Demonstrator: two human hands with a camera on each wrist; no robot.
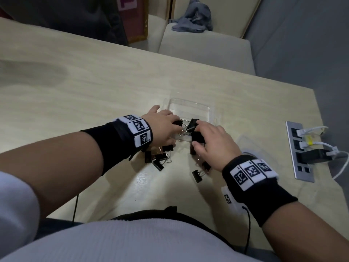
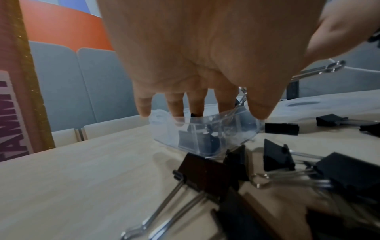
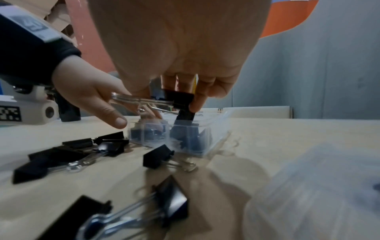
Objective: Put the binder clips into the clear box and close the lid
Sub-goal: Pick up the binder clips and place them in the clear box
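The clear box [image 1: 190, 110] stands open on the wooden table, with some black binder clips inside it [image 2: 187, 139]. My left hand [image 1: 164, 125] reaches into the box's near left corner and pinches a binder clip [image 1: 177, 122] whose wire handle shows between thumb and forefinger [image 2: 241, 99]. My right hand [image 1: 215, 142] is at the box's near edge, its fingertips gripping a black binder clip [image 3: 183, 100] just above the box [image 3: 205, 134]. Several loose clips [image 1: 158, 157] lie on the table in front of the box. The clear lid [image 1: 251, 146] lies to the right.
A recessed power strip [image 1: 300, 152] with white plugs and cables sits near the table's right edge. Beyond the far edge are a cushioned bench [image 1: 204, 48] with grey cloth and a pink board [image 1: 132, 17]. Thin black cables run from my wristbands.
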